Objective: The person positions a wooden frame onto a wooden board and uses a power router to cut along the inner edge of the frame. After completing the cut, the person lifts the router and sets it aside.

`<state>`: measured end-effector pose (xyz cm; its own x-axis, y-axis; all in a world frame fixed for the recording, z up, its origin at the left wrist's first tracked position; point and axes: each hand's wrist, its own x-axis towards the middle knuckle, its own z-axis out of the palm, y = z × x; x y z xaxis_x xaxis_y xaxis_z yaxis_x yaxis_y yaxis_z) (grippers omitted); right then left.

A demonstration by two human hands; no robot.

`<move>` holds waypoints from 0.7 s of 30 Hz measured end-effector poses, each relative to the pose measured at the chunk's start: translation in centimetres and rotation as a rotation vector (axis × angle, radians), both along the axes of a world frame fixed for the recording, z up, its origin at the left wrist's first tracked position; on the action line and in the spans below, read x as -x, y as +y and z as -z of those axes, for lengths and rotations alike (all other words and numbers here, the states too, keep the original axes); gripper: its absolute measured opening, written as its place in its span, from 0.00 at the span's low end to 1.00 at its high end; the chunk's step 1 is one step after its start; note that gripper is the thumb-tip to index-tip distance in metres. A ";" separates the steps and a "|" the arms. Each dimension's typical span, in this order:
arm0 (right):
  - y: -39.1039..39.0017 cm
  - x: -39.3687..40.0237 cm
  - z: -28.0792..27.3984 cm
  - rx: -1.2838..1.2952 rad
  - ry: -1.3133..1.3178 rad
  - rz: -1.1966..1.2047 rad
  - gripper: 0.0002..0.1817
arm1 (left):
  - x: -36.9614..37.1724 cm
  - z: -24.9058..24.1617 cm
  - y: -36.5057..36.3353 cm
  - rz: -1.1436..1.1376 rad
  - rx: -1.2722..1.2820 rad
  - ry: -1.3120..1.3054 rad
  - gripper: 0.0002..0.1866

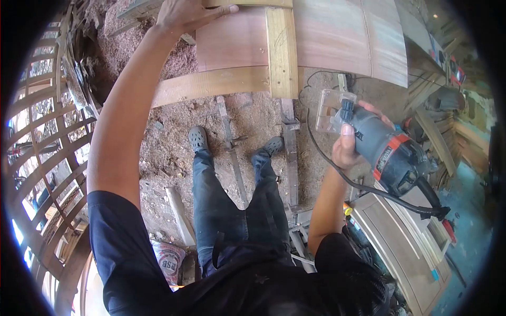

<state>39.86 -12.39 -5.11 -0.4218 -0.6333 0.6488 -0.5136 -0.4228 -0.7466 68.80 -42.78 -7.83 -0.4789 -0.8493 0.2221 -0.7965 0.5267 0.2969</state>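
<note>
The trim router [375, 136] is in the right hand [345, 151], thumb and fingers closed round its body, right of and nearer the wearer than the plywood [329, 37]. Its long axis slants, clear base [324, 113] towards the plywood, corded end back and outward. The left hand [182, 17] seems to rest by the plywood, thumb spread; its cropped fingers hide any grip. The router is dark grey, red-banded

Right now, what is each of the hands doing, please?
Left hand: open, resting on the wooden workpiece.
Right hand: closed around the power tool.
</note>
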 end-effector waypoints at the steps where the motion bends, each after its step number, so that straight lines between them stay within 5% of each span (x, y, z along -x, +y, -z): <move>1: 0.1 0.1 0.1 -0.016 0.011 0.012 0.43 | 0.0 0.3 -0.3 0.008 0.003 0.001 0.52; 4: 0.5 0.7 0.2 -0.050 0.118 -0.019 0.43 | 0.4 -0.7 0.4 0.019 0.036 0.027 0.51; 6: 0.7 0.5 -0.1 -0.082 0.132 -0.012 0.43 | 1.1 -3.4 1.1 -0.020 -0.243 0.066 0.50; 21: 1.6 2.1 -1.6 -0.301 0.316 -0.153 0.45 | 0.5 -1.4 2.3 -0.203 -0.078 0.030 0.47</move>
<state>37.78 -10.76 -3.47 -0.1198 -0.8531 0.5079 -0.6841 -0.2998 -0.6650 68.26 -40.46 -6.45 -0.2906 -0.9428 0.1632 -0.8740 0.3310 0.3557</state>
